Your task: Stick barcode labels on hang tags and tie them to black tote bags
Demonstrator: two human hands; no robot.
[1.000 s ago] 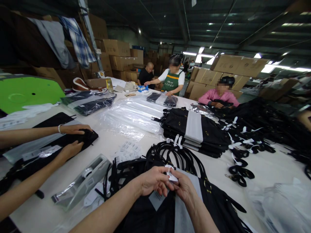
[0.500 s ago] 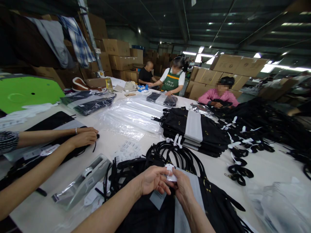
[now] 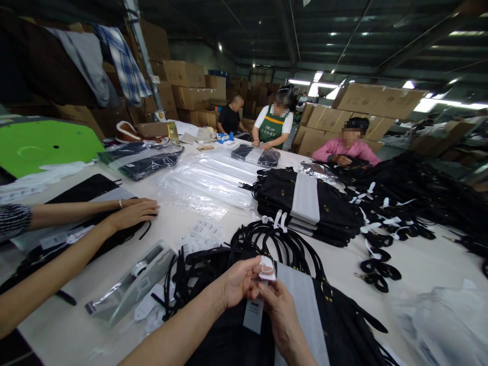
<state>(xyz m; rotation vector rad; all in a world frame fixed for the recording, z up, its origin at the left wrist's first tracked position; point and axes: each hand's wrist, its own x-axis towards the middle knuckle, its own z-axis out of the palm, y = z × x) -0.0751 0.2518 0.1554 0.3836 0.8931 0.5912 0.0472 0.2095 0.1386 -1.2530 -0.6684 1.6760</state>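
A small white hang tag is pinched in the fingers of my left hand, above a pile of black bags. My right hand is closed just below the tag, thumb against the fingers; what they pinch is too small to make out. Beneath the fingers hangs a grey card with small print. Grey-white wrap runs across the top bag, to the right of the card. Black looped handles lie beyond my hands.
At left, a co-worker's hands rest on another black bag. A tape dispenser and loose tags lie left of my arm. Stacked wrapped bags, plastic sleeves, coiled black straps and clear plastic surround the pile.
My right thumb has slid off the white tag to just below it. The tag has tilted up, and the grey card now hangs straighter. The co-worker's hand at left has flattened on the bag.
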